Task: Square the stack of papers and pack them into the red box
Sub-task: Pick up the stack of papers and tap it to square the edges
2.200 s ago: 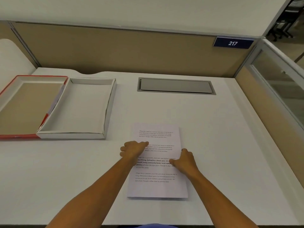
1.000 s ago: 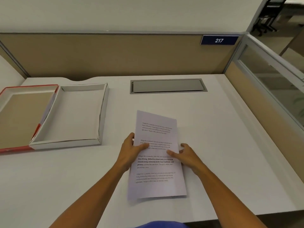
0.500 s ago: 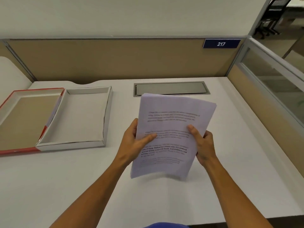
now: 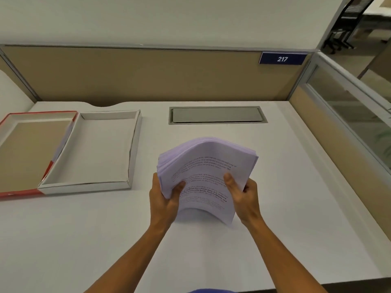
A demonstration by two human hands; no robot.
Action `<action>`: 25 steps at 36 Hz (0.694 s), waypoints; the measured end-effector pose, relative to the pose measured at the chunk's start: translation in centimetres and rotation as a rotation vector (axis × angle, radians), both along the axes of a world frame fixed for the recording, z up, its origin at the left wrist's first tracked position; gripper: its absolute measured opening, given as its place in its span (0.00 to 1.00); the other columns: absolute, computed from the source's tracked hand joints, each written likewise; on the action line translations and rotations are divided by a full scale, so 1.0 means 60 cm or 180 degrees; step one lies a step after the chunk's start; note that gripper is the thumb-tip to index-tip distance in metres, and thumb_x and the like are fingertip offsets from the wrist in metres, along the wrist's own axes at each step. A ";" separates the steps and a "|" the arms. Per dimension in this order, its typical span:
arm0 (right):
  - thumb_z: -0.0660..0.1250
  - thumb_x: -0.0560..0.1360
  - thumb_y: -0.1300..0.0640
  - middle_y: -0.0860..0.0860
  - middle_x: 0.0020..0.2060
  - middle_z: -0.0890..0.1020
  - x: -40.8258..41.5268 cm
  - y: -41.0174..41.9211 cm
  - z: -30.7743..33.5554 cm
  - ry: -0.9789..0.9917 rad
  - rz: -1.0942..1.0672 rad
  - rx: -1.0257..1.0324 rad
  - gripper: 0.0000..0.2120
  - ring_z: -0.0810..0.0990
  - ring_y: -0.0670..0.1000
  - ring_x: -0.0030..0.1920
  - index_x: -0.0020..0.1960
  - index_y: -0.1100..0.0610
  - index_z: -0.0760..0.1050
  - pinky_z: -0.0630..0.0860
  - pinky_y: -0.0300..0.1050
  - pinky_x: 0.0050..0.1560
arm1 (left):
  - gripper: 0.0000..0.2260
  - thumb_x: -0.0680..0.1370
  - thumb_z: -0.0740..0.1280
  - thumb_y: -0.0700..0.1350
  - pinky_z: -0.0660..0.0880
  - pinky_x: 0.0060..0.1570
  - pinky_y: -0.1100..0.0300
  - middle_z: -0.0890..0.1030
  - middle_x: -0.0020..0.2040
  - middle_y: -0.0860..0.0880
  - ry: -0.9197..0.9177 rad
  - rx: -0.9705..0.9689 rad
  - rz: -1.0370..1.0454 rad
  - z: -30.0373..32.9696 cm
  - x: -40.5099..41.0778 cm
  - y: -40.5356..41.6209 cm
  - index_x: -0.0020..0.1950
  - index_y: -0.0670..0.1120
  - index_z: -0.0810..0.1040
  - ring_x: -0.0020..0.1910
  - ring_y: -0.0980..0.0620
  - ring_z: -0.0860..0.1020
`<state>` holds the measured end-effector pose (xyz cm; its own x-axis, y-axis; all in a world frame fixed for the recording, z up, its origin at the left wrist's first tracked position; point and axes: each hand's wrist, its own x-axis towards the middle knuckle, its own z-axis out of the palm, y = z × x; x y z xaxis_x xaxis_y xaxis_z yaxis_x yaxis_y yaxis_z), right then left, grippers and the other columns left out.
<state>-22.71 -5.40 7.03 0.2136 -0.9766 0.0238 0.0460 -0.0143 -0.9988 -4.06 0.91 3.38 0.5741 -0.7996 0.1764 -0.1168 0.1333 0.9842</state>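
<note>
A stack of printed white papers (image 4: 208, 166) is held up over the middle of the desk, bowed upward, its lower edge near or on the desk surface. My left hand (image 4: 164, 199) grips its left side with the thumb on top. On the right side my right hand (image 4: 245, 197) grips it the same way. The sheets are fanned unevenly at the left edge. The red box lies open at the far left: its white tray (image 4: 135, 149) is empty, and its red-edged lid (image 4: 19, 192) lies beside it, inside up.
A grey cable hatch (image 4: 218, 115) is set into the desk at the back. Beige partition walls (image 4: 148, 75) close the back and right side, with a glass panel (image 4: 355, 111) on the right. The desk's front edge (image 4: 349, 281) runs near my body.
The papers lay flat on the desk under my hands; both hands have picked the stack up, tilted it on end and bent it into an arch.
</note>
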 end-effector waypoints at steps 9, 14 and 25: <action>0.75 0.69 0.50 0.45 0.50 0.86 -0.016 0.007 -0.021 -0.0186 0.0469 -0.0004 0.18 0.85 0.51 0.54 0.57 0.37 0.81 0.84 0.45 0.45 | 0.29 0.68 0.75 0.61 0.84 0.46 0.53 0.83 0.55 0.54 0.0033 -0.0083 -0.0338 -0.003 0.013 0.016 0.66 0.55 0.75 0.55 0.48 0.81; 0.76 0.70 0.56 0.44 0.47 0.87 0.004 0.022 -0.036 -0.0124 -0.0094 -0.0156 0.19 0.86 0.49 0.51 0.54 0.34 0.82 0.84 0.42 0.43 | 0.25 0.68 0.74 0.63 0.83 0.44 0.58 0.83 0.52 0.58 0.0104 -0.0191 -0.0323 0.004 0.003 0.026 0.63 0.61 0.76 0.55 0.48 0.82; 0.78 0.65 0.49 0.46 0.49 0.87 -0.027 0.012 -0.027 -0.0192 0.0116 -0.0050 0.20 0.86 0.49 0.51 0.56 0.37 0.83 0.84 0.41 0.43 | 0.23 0.66 0.78 0.54 0.82 0.41 0.65 0.84 0.50 0.64 -0.0131 -0.0113 -0.0483 0.013 0.028 0.034 0.58 0.70 0.78 0.51 0.58 0.83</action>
<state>-24.34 -4.70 5.43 0.2468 -0.9676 0.0529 0.1067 -0.0271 -0.9939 -2.36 2.97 4.16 0.4389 -0.8694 0.2271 -0.1328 0.1872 0.9733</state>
